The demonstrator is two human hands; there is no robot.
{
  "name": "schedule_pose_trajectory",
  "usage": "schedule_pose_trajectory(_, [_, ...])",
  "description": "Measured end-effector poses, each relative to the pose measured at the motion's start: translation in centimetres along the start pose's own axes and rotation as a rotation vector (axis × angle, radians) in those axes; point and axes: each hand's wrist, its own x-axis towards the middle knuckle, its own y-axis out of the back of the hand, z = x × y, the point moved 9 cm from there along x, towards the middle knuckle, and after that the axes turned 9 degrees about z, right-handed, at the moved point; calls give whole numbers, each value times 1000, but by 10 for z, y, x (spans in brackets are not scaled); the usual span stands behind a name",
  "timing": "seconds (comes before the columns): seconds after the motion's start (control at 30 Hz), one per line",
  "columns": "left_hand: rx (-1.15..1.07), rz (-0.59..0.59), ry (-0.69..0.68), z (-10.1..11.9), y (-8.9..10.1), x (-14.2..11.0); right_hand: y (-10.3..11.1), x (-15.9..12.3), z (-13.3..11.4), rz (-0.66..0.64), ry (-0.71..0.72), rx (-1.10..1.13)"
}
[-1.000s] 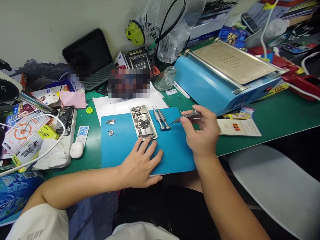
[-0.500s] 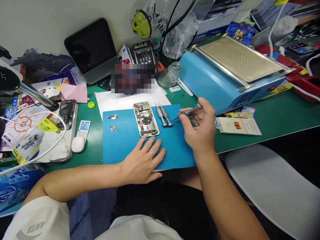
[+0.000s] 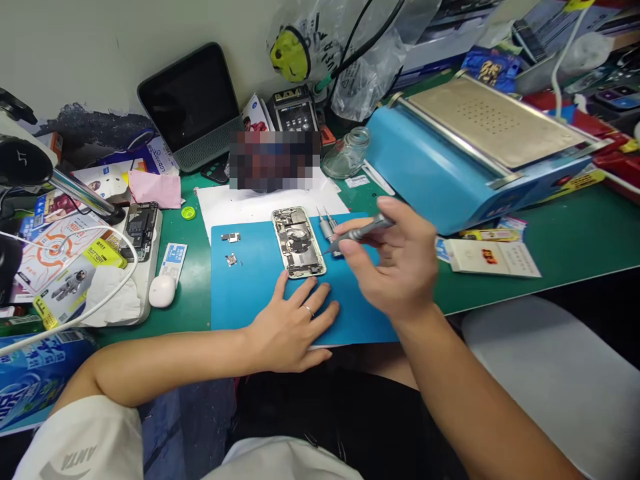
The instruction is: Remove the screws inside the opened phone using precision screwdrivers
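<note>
An opened phone (image 3: 298, 241) with its insides bare lies on a blue work mat (image 3: 250, 293). My left hand (image 3: 294, 325) rests flat on the mat just below the phone, fingers spread, a ring on one finger. My right hand (image 3: 397, 267), blurred by motion, is closed on a grey screwdriver (image 3: 360, 232) whose tip points left toward the phone's right edge. Two more screwdrivers (image 3: 326, 228) lie on the mat beside the phone, partly behind the held tool. Two small metal parts (image 3: 231, 248) sit on the mat's left side.
A blue heating machine (image 3: 465, 143) stands at the right back. A glass bottle (image 3: 347, 153), a dark tablet (image 3: 193, 107) and a plastic bag (image 3: 360, 73) line the back. At left lie another opened phone (image 3: 140, 230), a white earbud case (image 3: 162, 291) and papers. A white chair (image 3: 550, 373) is at right.
My right hand has carried the screwdriver left, from beside the blue machine to just right of the phone. My left hand has stayed flat on the mat.
</note>
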Motion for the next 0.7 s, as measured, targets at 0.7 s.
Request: schedule_pose_trajectory(0.7, [-25, 28, -1, -1, 1, 4, -26, -30, 8, -69, 93, -44])
